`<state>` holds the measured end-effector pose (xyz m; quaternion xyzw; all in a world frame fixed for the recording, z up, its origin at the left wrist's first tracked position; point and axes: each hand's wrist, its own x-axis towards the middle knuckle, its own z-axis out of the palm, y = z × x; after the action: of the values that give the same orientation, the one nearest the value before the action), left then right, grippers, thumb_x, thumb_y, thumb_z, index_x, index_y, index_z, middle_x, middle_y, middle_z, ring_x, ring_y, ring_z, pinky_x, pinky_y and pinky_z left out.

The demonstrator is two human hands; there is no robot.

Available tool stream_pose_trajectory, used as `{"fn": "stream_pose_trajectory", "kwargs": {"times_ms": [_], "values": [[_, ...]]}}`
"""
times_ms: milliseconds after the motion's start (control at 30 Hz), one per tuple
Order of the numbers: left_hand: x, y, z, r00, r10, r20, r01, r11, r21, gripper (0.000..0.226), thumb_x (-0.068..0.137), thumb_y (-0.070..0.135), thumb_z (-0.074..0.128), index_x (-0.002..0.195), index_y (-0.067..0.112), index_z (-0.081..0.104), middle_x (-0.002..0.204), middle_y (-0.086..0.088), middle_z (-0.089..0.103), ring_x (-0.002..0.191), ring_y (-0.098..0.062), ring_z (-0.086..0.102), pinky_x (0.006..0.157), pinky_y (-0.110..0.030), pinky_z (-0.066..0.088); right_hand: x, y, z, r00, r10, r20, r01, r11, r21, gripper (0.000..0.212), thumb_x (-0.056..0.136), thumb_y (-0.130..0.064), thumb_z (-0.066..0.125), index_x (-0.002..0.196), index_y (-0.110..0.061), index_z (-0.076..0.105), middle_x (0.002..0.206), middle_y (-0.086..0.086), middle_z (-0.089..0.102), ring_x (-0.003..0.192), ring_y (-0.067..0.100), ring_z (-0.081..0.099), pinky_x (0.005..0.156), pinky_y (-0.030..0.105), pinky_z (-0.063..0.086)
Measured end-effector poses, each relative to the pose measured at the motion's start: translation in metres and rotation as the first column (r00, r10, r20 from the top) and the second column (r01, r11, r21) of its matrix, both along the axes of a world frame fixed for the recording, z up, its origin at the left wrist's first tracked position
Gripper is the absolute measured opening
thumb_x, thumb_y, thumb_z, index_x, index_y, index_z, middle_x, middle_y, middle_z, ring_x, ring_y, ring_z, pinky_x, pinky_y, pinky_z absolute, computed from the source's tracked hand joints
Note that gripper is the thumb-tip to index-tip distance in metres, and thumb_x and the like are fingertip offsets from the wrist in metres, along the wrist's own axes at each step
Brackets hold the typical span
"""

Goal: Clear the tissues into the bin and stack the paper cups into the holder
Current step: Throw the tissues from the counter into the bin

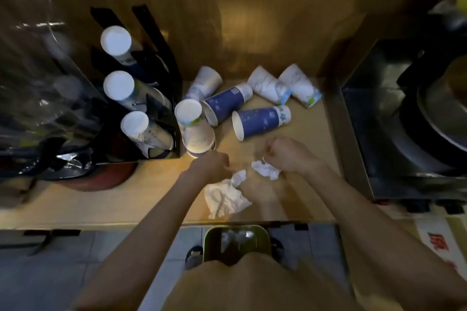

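Both hands work low over the worktop [75, 209]. The left hand [211, 166] pinches one corner of a crumpled tissue [223, 197] that trails toward 6 o'clock from its grip. The right hand [288, 154] is curled around a smaller wad [265, 170] at its 8 o'clock. Loose paper cups [260, 121] lie tipped over at 12 o'clock, the black holder [161, 63] at 10 o'clock. The green bin [237, 242] sits on the floor at 6 o'clock.

Red characters stood on a white sheet [438, 242] at the lower right, too blurred to read; nothing else was legible.
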<state>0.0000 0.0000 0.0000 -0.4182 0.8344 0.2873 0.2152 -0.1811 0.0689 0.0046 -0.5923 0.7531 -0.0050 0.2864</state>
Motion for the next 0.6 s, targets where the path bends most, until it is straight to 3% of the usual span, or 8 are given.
{"fn": "stream_pose_trajectory", "kwargs": {"times_ms": [133, 267, 433, 533, 600], "values": [[0.012, 0.025, -0.029, 0.997, 0.050, 0.053, -0.049, 0.999, -0.005, 0.054, 0.081, 0.023, 0.062, 0.131, 0.020, 0.042, 0.129, -0.015, 0.042, 0.119, -0.034, 0.046, 0.091, -0.044, 0.045, 0.004, 0.013, -0.026, 0.991, 0.011, -0.134, -0.007, 1.000, 0.028, 0.039, 0.088, -0.025, 0.048, 0.123, -0.010, 0.046, 0.127, 0.017, 0.046, 0.115, 0.036, 0.045, 0.089, 0.039, 0.041], [0.014, 0.050, -0.052, 0.989, 0.149, -0.014, -0.150, 0.984, -0.100, 0.053, 0.081, 0.032, 0.063, 0.129, 0.020, 0.044, 0.130, -0.011, 0.045, 0.120, -0.031, 0.044, 0.091, -0.045, 0.046, 0.005, 0.024, -0.052, 0.990, -0.061, -0.123, 0.055, 0.997, -0.052, 0.040, 0.087, -0.024, 0.050, 0.125, -0.014, 0.047, 0.126, 0.016, 0.047, 0.112, 0.035, 0.045, 0.089, 0.040, 0.041], [0.012, 0.075, -0.078, 0.951, 0.290, -0.104, -0.303, 0.943, -0.137, 0.047, 0.084, 0.034, 0.058, 0.127, 0.019, 0.049, 0.135, -0.007, 0.046, 0.122, -0.028, 0.043, 0.092, -0.041, 0.044, 0.003, 0.036, -0.083, 0.988, -0.030, -0.151, 0.014, 0.995, -0.102, 0.049, 0.088, -0.023, 0.049, 0.135, -0.014, 0.040, 0.130, 0.015, 0.047, 0.115, 0.035, 0.044, 0.094, 0.039, 0.038], [0.009, 0.081, -0.083, 0.935, 0.329, -0.131, -0.349, 0.918, -0.188, 0.039, 0.086, 0.027, 0.057, 0.123, 0.019, 0.053, 0.135, -0.007, 0.047, 0.121, -0.029, 0.042, 0.089, -0.040, 0.045, -0.001, 0.039, -0.092, 0.991, -0.020, -0.134, 0.006, 0.995, -0.102, 0.045, 0.088, -0.014, 0.047, 0.133, -0.010, 0.044, 0.126, 0.019, 0.052, 0.114, 0.040, 0.047, 0.098, 0.041, 0.036], [0.006, 0.084, -0.086, 0.919, 0.361, -0.159, -0.389, 0.896, -0.215, 0.036, 0.086, 0.022, 0.058, 0.121, 0.017, 0.055, 0.133, -0.008, 0.049, 0.119, -0.030, 0.042, 0.086, -0.040, 0.045, -0.004, 0.041, -0.101, 0.995, -0.026, -0.097, 0.011, 0.987, -0.161, 0.040, 0.081, -0.006, 0.052, 0.120, -0.007, 0.058, 0.109, 0.022, 0.061, 0.097, 0.043, 0.058, 0.089, 0.042, 0.047]]}}
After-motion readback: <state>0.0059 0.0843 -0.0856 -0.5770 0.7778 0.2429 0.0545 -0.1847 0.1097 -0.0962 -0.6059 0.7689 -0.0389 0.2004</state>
